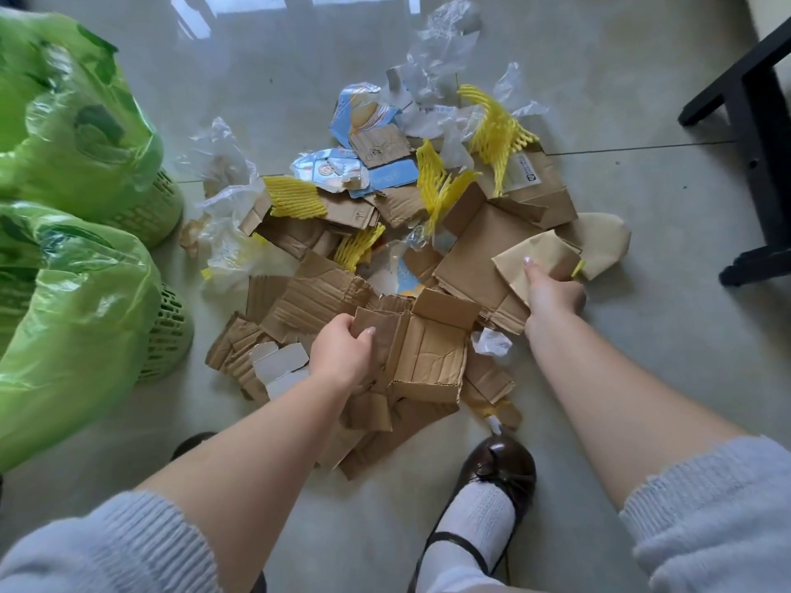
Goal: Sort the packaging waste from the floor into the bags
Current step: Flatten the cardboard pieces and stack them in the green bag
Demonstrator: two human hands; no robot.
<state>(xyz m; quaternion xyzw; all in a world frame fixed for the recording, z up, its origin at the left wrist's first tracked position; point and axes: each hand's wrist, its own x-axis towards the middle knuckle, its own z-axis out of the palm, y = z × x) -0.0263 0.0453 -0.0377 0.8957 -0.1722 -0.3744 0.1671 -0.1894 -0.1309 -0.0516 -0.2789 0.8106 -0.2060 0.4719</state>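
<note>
Packaging waste (398, 233), mostly creased brown cardboard; left hand (342, 353) and right hand (552, 293) each grip pieces.

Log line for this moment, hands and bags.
left hand: gripping cardboard box | right hand: gripping cardboard piece | green bags: left of pile

Grey tiled floor (642, 336) under cardboard scraps (428, 357).
</note>
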